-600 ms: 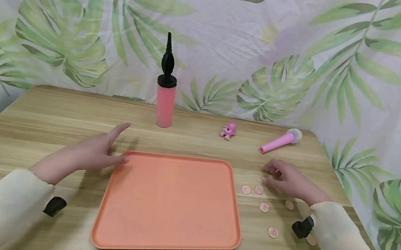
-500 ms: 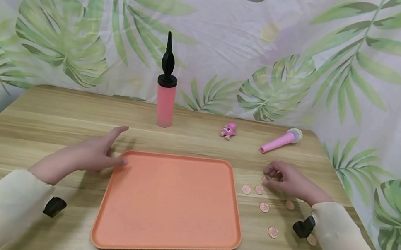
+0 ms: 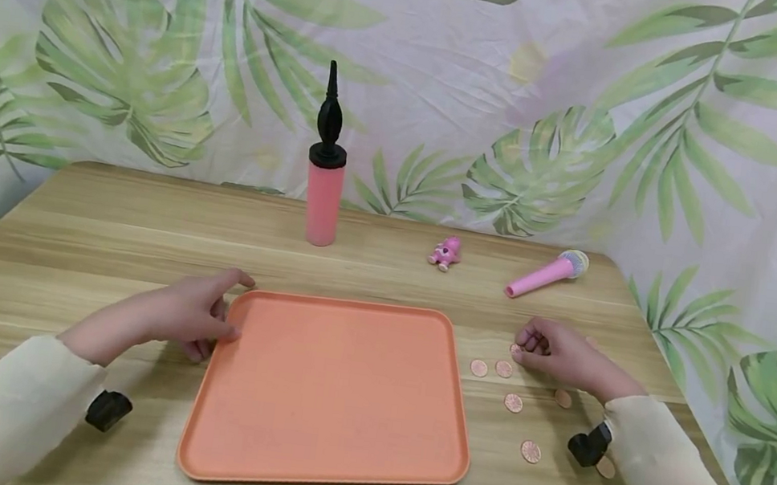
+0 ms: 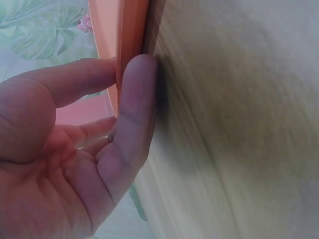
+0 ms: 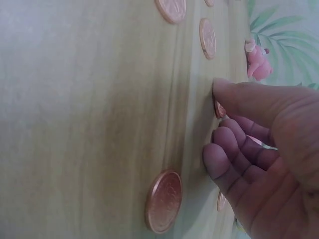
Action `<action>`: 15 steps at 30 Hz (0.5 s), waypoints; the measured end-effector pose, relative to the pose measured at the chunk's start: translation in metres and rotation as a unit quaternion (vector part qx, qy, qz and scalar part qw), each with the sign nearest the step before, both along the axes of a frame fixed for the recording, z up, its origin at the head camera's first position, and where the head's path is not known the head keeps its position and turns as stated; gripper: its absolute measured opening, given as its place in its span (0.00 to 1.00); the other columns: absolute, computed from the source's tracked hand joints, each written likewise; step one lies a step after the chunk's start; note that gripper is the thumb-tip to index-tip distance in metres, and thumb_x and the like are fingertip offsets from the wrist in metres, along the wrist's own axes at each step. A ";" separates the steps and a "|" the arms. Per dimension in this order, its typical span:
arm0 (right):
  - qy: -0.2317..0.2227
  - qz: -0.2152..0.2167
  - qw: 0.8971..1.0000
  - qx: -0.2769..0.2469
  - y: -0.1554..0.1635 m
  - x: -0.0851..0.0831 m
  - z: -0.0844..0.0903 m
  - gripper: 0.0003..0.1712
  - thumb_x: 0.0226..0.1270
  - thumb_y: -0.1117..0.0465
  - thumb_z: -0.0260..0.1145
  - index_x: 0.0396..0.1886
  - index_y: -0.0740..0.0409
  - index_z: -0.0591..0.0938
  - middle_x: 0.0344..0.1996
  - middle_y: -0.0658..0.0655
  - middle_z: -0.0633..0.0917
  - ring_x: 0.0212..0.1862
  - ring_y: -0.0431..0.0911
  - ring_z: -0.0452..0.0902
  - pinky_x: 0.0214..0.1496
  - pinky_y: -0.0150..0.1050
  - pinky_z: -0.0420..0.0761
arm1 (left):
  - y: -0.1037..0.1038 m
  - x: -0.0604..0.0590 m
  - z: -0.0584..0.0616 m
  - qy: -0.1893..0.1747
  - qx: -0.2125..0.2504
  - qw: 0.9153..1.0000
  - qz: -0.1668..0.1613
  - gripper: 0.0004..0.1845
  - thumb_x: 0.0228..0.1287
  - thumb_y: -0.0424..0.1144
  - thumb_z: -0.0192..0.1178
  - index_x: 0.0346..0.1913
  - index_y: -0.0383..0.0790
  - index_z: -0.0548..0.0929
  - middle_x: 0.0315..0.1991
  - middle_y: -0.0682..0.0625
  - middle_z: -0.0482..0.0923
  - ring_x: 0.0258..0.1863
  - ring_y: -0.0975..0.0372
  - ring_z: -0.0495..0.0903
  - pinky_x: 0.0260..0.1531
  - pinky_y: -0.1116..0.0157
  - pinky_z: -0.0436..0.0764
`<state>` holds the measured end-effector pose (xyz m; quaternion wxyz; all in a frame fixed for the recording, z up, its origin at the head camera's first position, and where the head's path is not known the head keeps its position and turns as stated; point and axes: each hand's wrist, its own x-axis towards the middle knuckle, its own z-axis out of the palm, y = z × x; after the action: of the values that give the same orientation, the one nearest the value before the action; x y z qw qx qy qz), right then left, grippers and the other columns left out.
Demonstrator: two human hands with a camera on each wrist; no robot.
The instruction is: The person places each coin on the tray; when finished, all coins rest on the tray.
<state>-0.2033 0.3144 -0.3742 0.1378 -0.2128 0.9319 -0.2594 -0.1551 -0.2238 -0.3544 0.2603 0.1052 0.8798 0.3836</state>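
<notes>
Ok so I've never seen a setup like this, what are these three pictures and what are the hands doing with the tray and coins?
One person wears three cameras: one on the head, one on each wrist. The head view looks down on a wooden table. The left hand grips the near left corner of an orange tray; its wrist view shows fingers on the rim. The right hand pinches a copper coin against the table, with loose coins beside it. Behind stand a pink pump, a small pink toy and a toy microphone.

- I see an orange tray [image 3: 329, 397] on the light wood-grain counter [image 3: 105, 240].
- Copper coins [image 3: 513, 403]; pink pump [image 3: 323, 202] with black top.
- Backdrop [image 3: 595, 98]: green leaf print.
</notes>
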 end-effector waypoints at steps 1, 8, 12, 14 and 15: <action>0.002 -0.001 1.000 0.000 0.000 0.001 0.000 0.08 0.72 0.63 0.70 0.42 0.62 0.81 0.36 0.54 0.84 0.37 0.38 0.76 0.42 0.30 0.79 | 0.000 0.000 0.000 0.000 0.001 1.000 -0.001 0.41 0.71 0.33 0.66 0.78 0.32 0.55 0.30 0.42 0.75 0.23 0.57 0.85 0.25 0.58 0.89; 0.028 -0.007 1.000 -0.009 -0.002 0.006 -0.001 0.07 0.73 0.62 0.70 0.41 0.59 0.80 0.33 0.52 0.82 0.35 0.37 0.74 0.38 0.30 0.77 | 0.002 0.001 -0.003 0.005 0.001 1.000 -0.001 0.39 0.70 0.32 0.66 0.78 0.32 0.58 0.29 0.42 0.74 0.21 0.58 0.84 0.24 0.58 0.89; 0.038 -0.010 0.999 -0.011 0.000 0.007 -0.003 0.08 0.73 0.62 0.70 0.41 0.58 0.79 0.31 0.50 0.80 0.32 0.36 0.72 0.36 0.30 0.75 | 0.003 0.002 -0.004 0.011 0.003 1.000 -0.004 0.39 0.70 0.31 0.66 0.78 0.33 0.58 0.29 0.42 0.73 0.20 0.59 0.84 0.23 0.58 0.88; 0.039 -0.008 0.999 -0.014 0.000 0.008 -0.004 0.08 0.74 0.62 0.70 0.42 0.58 0.78 0.30 0.50 0.79 0.32 0.35 0.71 0.35 0.30 0.74 | 0.004 0.003 -0.004 0.015 0.003 1.000 -0.006 0.38 0.71 0.30 0.65 0.78 0.33 0.58 0.28 0.42 0.73 0.20 0.59 0.84 0.22 0.59 0.88; 0.037 -0.008 0.999 -0.017 0.001 0.008 -0.004 0.08 0.74 0.62 0.70 0.42 0.58 0.78 0.30 0.50 0.79 0.32 0.35 0.71 0.34 0.30 0.74 | 0.004 0.003 -0.004 0.017 0.004 1.000 -0.007 0.38 0.71 0.29 0.65 0.78 0.33 0.58 0.29 0.42 0.73 0.20 0.59 0.84 0.22 0.59 0.88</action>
<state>-0.1950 0.3152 -0.3783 0.0971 -0.2175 0.9334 -0.2684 -0.1522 -0.2197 -0.3583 0.2477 0.1184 0.8818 0.3834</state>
